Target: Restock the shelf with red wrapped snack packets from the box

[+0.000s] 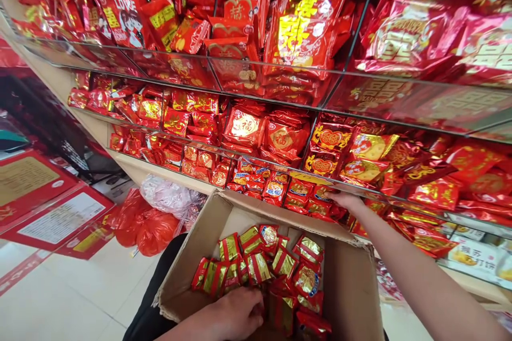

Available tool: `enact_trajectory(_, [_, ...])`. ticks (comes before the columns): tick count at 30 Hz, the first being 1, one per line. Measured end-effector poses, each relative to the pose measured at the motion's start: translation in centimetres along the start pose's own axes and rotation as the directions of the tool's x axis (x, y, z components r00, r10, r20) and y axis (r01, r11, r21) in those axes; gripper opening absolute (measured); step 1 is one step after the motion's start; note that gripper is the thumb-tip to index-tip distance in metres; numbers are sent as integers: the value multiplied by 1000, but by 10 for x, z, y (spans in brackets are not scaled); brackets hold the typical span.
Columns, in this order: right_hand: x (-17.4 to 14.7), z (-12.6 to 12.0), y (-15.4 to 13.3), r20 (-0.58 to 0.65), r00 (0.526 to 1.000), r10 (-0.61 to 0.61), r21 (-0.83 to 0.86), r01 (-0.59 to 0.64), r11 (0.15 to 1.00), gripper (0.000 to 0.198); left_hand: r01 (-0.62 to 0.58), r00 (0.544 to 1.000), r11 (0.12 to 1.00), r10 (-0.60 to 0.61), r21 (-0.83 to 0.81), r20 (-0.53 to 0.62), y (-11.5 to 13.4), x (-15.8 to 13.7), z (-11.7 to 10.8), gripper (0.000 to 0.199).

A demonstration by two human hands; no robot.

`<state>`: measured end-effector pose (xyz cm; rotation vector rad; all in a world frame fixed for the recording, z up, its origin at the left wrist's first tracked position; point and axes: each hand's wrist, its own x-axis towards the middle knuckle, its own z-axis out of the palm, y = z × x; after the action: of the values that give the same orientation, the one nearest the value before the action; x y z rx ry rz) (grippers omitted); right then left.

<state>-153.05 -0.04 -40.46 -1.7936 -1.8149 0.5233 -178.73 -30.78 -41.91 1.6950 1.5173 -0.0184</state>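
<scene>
An open cardboard box (352, 282) holds several small red-and-gold snack packets (258, 268). My left hand (243, 310) is down inside it among the packets, with its fingers curled; what lies under them is hidden. Beyond the box, my right hand (346, 201) reaches to the low shelf compartment. Its fingers are pressed together at the edge of a red snack packet (321, 193), and the fingertips are partly hidden. Similar red packets (299, 188) stand in rows to the left of that hand.
Shelves above hold larger red packets (306, 29) behind clear plastic fronts (280, 75). White packets (472, 258) lie at the lower right. On the tiled floor (80, 282) at the left are red plastic bags (154, 232) and red cartons (60, 218). A dark-clothed leg (154, 287) touches the box.
</scene>
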Motion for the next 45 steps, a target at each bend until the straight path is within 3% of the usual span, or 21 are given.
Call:
enact_trajectory(4, [-13,-16,-4,92,996,-4,-51,9,999,29,-9,1000,998,10,58,-19,2,2,-13,37])
enact_trajectory(8, [-48,-36,-3,172,985,-5,-23,9,1000,50,223,972,952,-201,208,-125,-12,15,-42,60])
enact_trajectory(10, [-74,-47,-3,209,978,2,-12,1,1000,55,266,963,934,-248,240,-101,-27,18,-55,57])
enact_trajectory(13, [-119,-60,-2,208,978,-27,-47,38,998,52,201,978,946,-208,256,2,-51,17,-65,47])
enact_trajectory(17, [-175,-63,-2,1,975,-221,-72,220,973,46,115,992,961,-123,252,16,-70,12,-69,37])
enact_trajectory(20, [-209,-56,-9,-224,906,-359,-139,335,932,41,96,995,971,-94,220,-18,-71,12,-73,26])
enact_trajectory(22, [-229,-48,-19,-300,871,-390,-114,373,921,35,82,996,981,-76,174,-38,-63,12,-78,24])
enact_trajectory(24, [-246,-35,-35,-257,906,-337,47,360,932,28,53,997,992,-47,115,-54,-46,11,-81,24])
enact_trajectory(26, [-258,-20,-55,-111,973,-202,311,227,923,29,-44,995,998,39,-48,-93,-20,9,-80,28])
enact_trajectory(27, [-261,-12,-66,-29,991,-129,435,129,891,33,-154,980,958,117,-240,-164,-5,7,-78,29])
enact_trajectory(29, [-263,1,-85,83,997,-13,598,-39,801,37,-359,932,751,253,-555,-260,24,5,-71,31])
enact_trajectory(31, [-260,7,-99,90,994,55,659,-100,746,35,-444,895,612,260,-654,-363,47,2,-65,31])
enact_trajectory(33, [-256,8,-108,18,993,119,659,-101,745,36,-488,869,564,244,-666,-429,61,0,-60,30])
enact_trajectory(36, [-254,5,-114,-110,977,183,659,-66,750,33,-530,826,569,179,-629,-534,67,0,-56,20])
enact_trajectory(38, [-256,7,-117,-136,962,236,731,-63,680,32,-545,778,587,87,-599,-623,69,1,-54,21])
enact_trajectory(42, [-260,21,-119,-1,938,347,893,-155,422,32,-550,700,588,-62,-593,-711,74,4,-46,22])
enact_trajectory(45, [-263,32,-116,64,938,340,908,-196,371,33,-522,714,586,-96,-620,-693,74,5,-42,25])
